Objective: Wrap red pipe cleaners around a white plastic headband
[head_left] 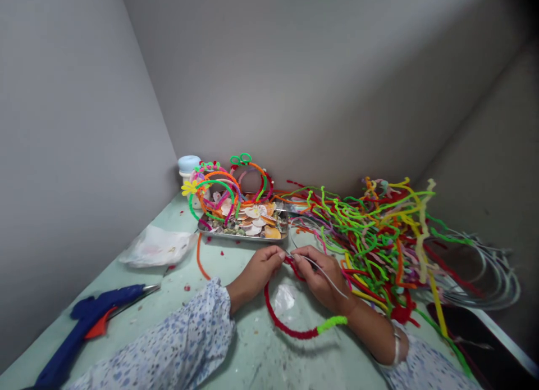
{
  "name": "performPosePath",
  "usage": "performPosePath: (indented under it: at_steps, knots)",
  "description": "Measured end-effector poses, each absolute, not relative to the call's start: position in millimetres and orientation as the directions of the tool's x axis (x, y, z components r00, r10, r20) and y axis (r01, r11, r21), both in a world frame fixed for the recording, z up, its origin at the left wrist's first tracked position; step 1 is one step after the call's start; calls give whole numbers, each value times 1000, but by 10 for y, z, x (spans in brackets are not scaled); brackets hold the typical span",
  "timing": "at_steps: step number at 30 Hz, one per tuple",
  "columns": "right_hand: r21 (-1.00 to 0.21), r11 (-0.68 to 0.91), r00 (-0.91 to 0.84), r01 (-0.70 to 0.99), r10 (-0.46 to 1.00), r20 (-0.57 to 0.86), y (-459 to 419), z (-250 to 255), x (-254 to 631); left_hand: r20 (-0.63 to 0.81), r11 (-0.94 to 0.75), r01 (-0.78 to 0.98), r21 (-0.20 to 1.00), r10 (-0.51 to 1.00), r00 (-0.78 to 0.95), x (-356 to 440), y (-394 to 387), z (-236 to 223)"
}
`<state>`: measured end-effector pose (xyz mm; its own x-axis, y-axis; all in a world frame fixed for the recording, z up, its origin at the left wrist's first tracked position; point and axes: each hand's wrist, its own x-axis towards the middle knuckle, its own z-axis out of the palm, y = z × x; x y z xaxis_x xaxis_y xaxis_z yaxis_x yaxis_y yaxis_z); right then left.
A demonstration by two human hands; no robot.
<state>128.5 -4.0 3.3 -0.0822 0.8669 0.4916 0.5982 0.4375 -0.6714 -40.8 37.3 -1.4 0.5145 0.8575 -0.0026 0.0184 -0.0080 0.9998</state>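
Observation:
My left hand (257, 272) pinches a red fuzzy pipe cleaner between thumb and fingers, close to the fingertips of my right hand (326, 280). Thumb and forefinger of the right hand are closed on the same red strand, where a bare grey wire (326, 276) also passes and sticks out over the hand. From there a curved wire hoop (290, 331) wrapped in red pipe cleaner hangs down in an arc, its tip covered in light green. The exact spot between the fingertips is partly hidden.
A metal tray (236, 238) of shells stands ahead, with finished pipe-cleaner headbands (217, 182) leaning on it. Loose pipe cleaners (370, 227) heap up at right beside coiled wire (497, 277). At left lie a blue glue gun (101, 305), a plastic bag (158, 246) and a blue-lidded jar (189, 164).

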Motion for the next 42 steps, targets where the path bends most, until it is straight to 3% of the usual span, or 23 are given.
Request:
performPosePath:
  at_steps: [18, 33, 42]
  knots:
    - [-742, 438, -144, 507, 892, 428, -12, -14, 1330, -61, 113, -60, 992, 828, 557, -424, 376, 25]
    - [-562, 572, -197, 598, 784, 588, -14, -4, 1310, -116, 286, -188, 940, 782, 613, -411, 346, 42]
    - [-563, 551, -175, 616, 793, 584, -23, -15, 1290, -108, 303, -228, 925, 788, 606, -412, 335, 57]
